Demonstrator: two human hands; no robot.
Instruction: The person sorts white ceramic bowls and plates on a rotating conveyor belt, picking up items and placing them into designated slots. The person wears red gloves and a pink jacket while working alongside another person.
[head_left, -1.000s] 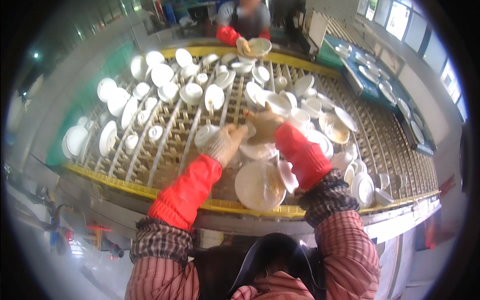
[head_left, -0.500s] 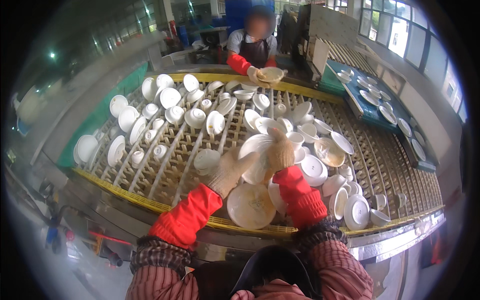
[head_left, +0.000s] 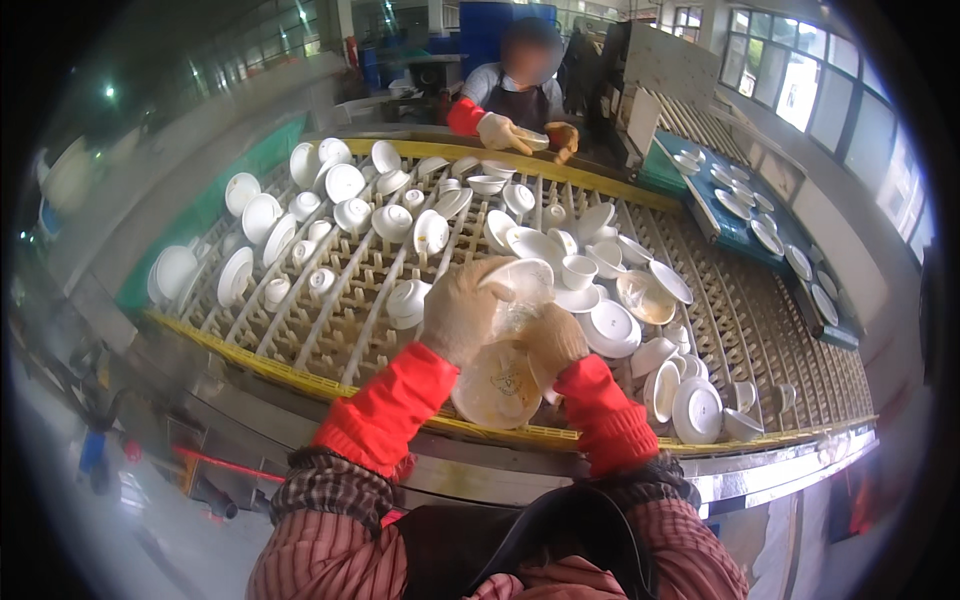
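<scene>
Head view: upturned plate (head_left: pixel 611 328) beside right fingers (head_left: pixel 548 324)

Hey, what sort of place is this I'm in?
Most likely an industrial dishwashing room: many white dishes, some stained, crowd a wide pegged rack; more plates lie on a blue-green belt; and an aproned co-worker handles something across the rack.

Dishes (head_left: pixel 612 328) on rack (head_left: pixel 335 340) around hands (head_left: pixel 465 312)

hands (head_left: pixel 462 312): 2 | co-worker (head_left: pixel 515 98): 1 | pegged conveyor (head_left: pixel 790 340): 1 | blue belt (head_left: pixel 705 200): 1 | white dishes (head_left: pixel 697 410): dozens
</scene>
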